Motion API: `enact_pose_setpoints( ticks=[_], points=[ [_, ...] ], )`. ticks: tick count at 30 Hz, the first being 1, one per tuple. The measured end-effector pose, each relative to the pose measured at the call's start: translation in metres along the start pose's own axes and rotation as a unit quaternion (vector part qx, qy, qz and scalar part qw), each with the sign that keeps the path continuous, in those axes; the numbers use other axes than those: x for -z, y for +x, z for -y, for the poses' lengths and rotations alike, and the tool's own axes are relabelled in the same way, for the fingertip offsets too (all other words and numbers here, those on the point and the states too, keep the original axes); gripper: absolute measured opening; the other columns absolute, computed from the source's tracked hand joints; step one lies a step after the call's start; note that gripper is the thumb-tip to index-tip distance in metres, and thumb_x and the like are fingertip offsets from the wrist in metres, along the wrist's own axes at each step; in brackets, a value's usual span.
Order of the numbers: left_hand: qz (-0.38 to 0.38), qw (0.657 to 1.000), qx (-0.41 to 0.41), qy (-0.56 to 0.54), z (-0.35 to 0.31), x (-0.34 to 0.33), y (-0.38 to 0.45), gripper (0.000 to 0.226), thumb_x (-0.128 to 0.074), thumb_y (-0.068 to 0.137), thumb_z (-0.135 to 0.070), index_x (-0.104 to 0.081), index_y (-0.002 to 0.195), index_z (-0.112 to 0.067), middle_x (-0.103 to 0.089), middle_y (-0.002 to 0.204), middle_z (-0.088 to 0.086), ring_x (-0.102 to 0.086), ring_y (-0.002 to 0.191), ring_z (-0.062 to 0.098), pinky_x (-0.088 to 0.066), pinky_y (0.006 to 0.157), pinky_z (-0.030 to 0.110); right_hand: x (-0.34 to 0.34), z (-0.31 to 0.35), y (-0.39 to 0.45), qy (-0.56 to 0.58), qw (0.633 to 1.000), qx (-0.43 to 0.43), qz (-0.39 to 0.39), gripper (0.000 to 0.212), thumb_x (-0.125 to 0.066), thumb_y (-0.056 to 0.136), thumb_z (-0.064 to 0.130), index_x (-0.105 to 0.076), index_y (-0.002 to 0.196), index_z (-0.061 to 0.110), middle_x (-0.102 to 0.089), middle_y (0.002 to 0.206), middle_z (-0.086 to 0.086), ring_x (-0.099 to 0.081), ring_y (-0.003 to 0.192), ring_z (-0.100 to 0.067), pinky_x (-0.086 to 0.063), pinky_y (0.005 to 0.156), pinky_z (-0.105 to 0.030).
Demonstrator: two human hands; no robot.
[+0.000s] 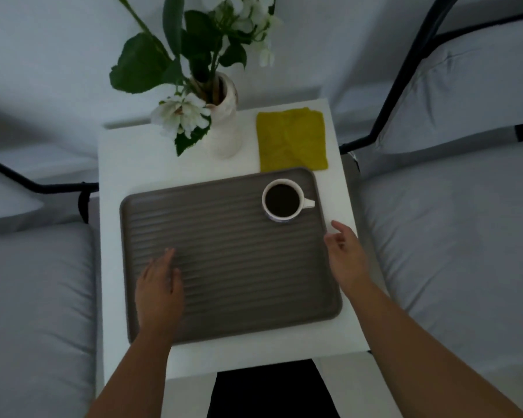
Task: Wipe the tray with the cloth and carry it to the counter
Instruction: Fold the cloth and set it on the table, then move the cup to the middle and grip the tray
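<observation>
Both grips empty: left hand [159, 286] flat over tray [239, 267]; right hand [346, 254] loosely spread at its edge.

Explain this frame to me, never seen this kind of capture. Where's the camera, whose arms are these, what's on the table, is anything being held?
There is no machine here: a person wears one wide-angle camera on the head, looking forward and down, so the two bare arms coming in from the bottom are their own. That is the only view.

They stand at a small white table between grey cushioned seats. On it lies a ridged grey-brown tray, with a white cup of dark drink standing in its far right corner. Behind the tray lie a folded yellow cloth and a white vase of white flowers.

Nothing is held. The left hand is over the tray's near left part, fingers straight; whether it touches is unclear. The right hand is at the tray's right edge, fingers relaxed. The cloth is untouched.
</observation>
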State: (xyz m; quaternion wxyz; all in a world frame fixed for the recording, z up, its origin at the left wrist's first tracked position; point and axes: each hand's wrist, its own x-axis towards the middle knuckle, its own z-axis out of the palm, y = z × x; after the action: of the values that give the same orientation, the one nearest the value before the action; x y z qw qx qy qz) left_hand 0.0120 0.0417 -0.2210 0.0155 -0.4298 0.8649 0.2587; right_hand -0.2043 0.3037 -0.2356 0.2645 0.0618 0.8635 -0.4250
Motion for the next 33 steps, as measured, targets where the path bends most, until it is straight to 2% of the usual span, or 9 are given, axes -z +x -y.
enact_pose_setpoints(
  ticks=[3, 6, 8, 11, 13, 16, 21, 25, 33],
  points=[
    [-0.058, 0.996, 0.039, 0.047, 0.021, 0.006, -0.016, 0.041, -0.058, 0.093, -0.012, -0.055, 0.134, -0.012, -0.049, 0.143, 0.014, -0.042, 0.131, 0.039, -0.033, 0.108, 0.054, -0.007, -0.004, -0.010, -0.040, 0.998, 0.018, -0.033, 0.037, -0.053, 0.093, 0.026, -0.050, 0.130, 0.021, -0.057, 0.105, -0.005, -0.057, 0.096, -0.021, -0.047, 0.095, -0.045],
    [-0.099, 0.990, 0.085, 0.051, 0.035, 0.011, -0.024, 0.045, -0.060, 0.092, -0.013, -0.053, 0.136, -0.011, -0.043, 0.147, 0.014, -0.037, 0.134, 0.039, -0.027, 0.109, 0.052, -0.010, 0.010, -0.015, -0.052, 0.989, 0.112, -0.081, 0.039, -0.052, 0.094, 0.019, -0.047, 0.133, 0.019, -0.051, 0.119, -0.010, -0.053, 0.105, -0.021, -0.046, 0.095, -0.037],
    [-0.096, 0.989, 0.112, 0.032, 0.044, 0.015, -0.024, 0.046, -0.058, 0.092, -0.014, -0.051, 0.138, -0.012, -0.039, 0.149, 0.012, -0.034, 0.136, 0.037, -0.024, 0.110, 0.052, -0.014, 0.026, -0.007, -0.044, 0.984, 0.156, -0.071, 0.038, -0.047, 0.096, 0.016, -0.047, 0.134, 0.019, -0.050, 0.123, -0.008, -0.053, 0.108, -0.018, -0.045, 0.095, -0.031],
    [-0.069, 0.991, 0.115, -0.009, 0.058, 0.016, -0.024, 0.045, -0.052, 0.096, -0.014, -0.048, 0.141, -0.013, -0.037, 0.150, 0.010, -0.034, 0.136, 0.034, -0.026, 0.112, 0.048, -0.023, 0.047, 0.012, 0.002, 0.994, 0.106, -0.026, 0.034, -0.042, 0.098, 0.022, -0.049, 0.132, 0.025, -0.059, 0.118, -0.004, -0.058, 0.100, -0.016, -0.049, 0.087, -0.028],
    [-0.060, 0.994, 0.086, -0.039, 0.061, 0.016, -0.027, 0.044, -0.049, 0.097, -0.009, -0.047, 0.141, -0.010, -0.038, 0.148, 0.011, -0.036, 0.137, 0.031, -0.029, 0.114, 0.044, -0.029, 0.055, 0.018, 0.074, 0.996, 0.039, 0.007, 0.029, -0.039, 0.099, 0.023, -0.051, 0.126, 0.023, -0.065, 0.099, -0.008, -0.060, 0.080, -0.016, -0.050, 0.069, -0.026],
    [-0.060, 0.993, 0.078, -0.063, 0.063, 0.018, -0.029, 0.047, -0.045, 0.097, -0.002, -0.043, 0.143, -0.008, -0.039, 0.149, 0.011, -0.039, 0.137, 0.028, -0.030, 0.115, 0.038, -0.033, 0.065, 0.019, 0.115, 0.993, 0.017, 0.018, 0.015, -0.038, 0.098, 0.021, -0.051, 0.107, 0.024, -0.061, 0.077, -0.006, -0.056, 0.063, -0.016, -0.048, 0.060, -0.029],
    [-0.059, 0.975, 0.154, -0.150, 0.073, 0.022, -0.024, 0.053, -0.044, 0.100, -0.011, -0.031, 0.150, -0.022, -0.053, 0.139, 0.005, -0.055, 0.121, 0.023, -0.042, 0.104, 0.037, -0.036, 0.065, 0.023, 0.109, 0.993, -0.007, 0.041, 0.015, -0.038, 0.098, 0.022, -0.045, 0.085, 0.027, -0.061, 0.074, -0.005, -0.054, 0.062, -0.017, -0.045, 0.058, -0.028],
    [-0.059, 0.974, 0.163, -0.149, 0.087, 0.024, -0.011, 0.045, -0.046, 0.100, -0.014, -0.046, 0.144, -0.021, -0.061, 0.119, 0.011, -0.061, 0.100, 0.026, -0.044, 0.086, 0.032, -0.041, 0.057, 0.020, 0.099, 0.993, 0.000, 0.070, 0.021, -0.037, 0.099, 0.021, -0.050, 0.083, 0.021, -0.060, 0.075, -0.006, -0.052, 0.063, -0.014, -0.044, 0.057, -0.024],
    [-0.036, 0.983, 0.137, -0.118, 0.100, 0.023, -0.005, 0.042, -0.046, 0.098, -0.016, -0.054, 0.138, -0.028, -0.059, 0.113, 0.011, -0.059, 0.093, 0.020, -0.046, 0.090, 0.032, -0.052, 0.050, 0.010, 0.130, 0.988, 0.008, 0.078, 0.030, -0.035, 0.099, 0.014, -0.051, 0.074, 0.018, -0.061, 0.074, -0.005, -0.053, 0.065, -0.013, -0.043, 0.060, -0.020]
  ],
)
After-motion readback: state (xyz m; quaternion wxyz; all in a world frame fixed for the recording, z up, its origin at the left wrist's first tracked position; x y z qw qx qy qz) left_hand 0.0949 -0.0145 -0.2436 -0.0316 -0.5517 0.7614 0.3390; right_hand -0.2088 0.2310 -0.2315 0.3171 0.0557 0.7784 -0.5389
